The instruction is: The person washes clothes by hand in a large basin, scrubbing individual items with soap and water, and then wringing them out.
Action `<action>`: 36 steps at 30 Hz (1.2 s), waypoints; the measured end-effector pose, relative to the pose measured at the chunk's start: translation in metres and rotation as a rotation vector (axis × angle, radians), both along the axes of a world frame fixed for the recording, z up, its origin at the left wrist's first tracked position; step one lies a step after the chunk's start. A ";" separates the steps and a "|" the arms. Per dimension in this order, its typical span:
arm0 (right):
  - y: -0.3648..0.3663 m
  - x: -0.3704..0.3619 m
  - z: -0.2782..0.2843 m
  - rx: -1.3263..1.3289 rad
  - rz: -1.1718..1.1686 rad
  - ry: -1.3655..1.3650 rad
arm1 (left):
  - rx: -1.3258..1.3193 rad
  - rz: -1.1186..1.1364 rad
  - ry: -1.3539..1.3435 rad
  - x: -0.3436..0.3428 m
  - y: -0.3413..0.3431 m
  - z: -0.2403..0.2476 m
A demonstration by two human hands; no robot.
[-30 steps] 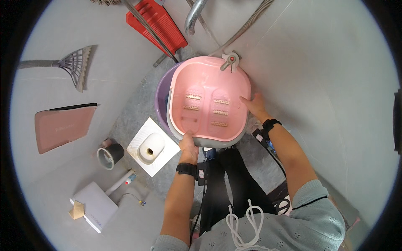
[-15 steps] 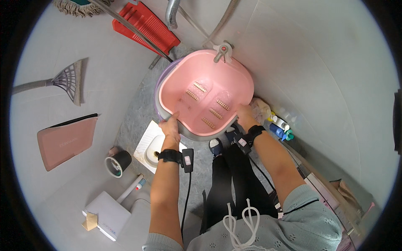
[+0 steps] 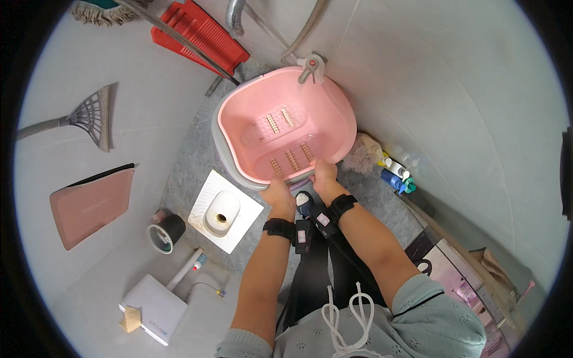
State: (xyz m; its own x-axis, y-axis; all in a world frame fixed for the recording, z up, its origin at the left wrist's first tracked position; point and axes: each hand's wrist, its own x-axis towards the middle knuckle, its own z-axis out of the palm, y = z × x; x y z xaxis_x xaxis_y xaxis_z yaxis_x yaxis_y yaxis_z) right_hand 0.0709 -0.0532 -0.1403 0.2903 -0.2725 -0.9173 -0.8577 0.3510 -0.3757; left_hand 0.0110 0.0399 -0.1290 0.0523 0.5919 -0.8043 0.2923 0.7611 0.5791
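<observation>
**Both hands clamped on the near rim of the pink basin**

We have our left hand (image 3: 279,194) and right hand (image 3: 325,178) closed on the near side of a pink basin (image 3: 337,116), a little apart from each other. Our thumbs lie at the rim; the fingers beneath are hidden, so we cannot tell how far they reach under. The basin spreads out ahead of both hands, its far side below the wall tap (image 3: 309,68). Two groups of pale rollers (image 3: 292,160) line its floor, the nearer group just ahead of our fingers. A strip of purple rim (image 3: 301,184) shows low between the hands; we cannot tell whether the basin rests on it or is held above it.

We judge the step in hand to be the handling and placing of the basin beneath the tap. The next move, in our view, calls for an even grip from both hands, since they sit close together on one side and the far end could dip.

Room is tight around us: left of and nearer than the left hand lies a white squat toilet (image 3: 239,210), while right of the right hand stand a mesh puff (image 3: 360,158) and a blue bottle (image 3: 391,179). We would watch the tap when raising the far rim.
</observation>
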 end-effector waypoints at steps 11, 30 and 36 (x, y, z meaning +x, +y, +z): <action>-0.143 0.067 -0.092 -0.484 0.840 -0.409 | 0.002 -0.290 0.124 0.041 0.065 0.051; -0.070 -0.013 0.001 0.112 0.042 -0.231 | 0.576 -0.591 0.346 0.050 0.007 0.047; -0.087 0.028 0.032 -0.010 0.336 -0.347 | 0.446 -0.742 0.186 0.038 0.063 0.021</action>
State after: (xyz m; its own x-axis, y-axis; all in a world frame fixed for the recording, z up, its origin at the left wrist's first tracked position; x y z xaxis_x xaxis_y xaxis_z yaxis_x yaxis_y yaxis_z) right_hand 0.0991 -0.1399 -0.1084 0.6522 -0.1200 -0.7485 -0.7464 0.0709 -0.6617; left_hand 0.0486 0.1033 -0.1078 0.4385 0.7179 -0.5407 0.7399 0.0531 0.6706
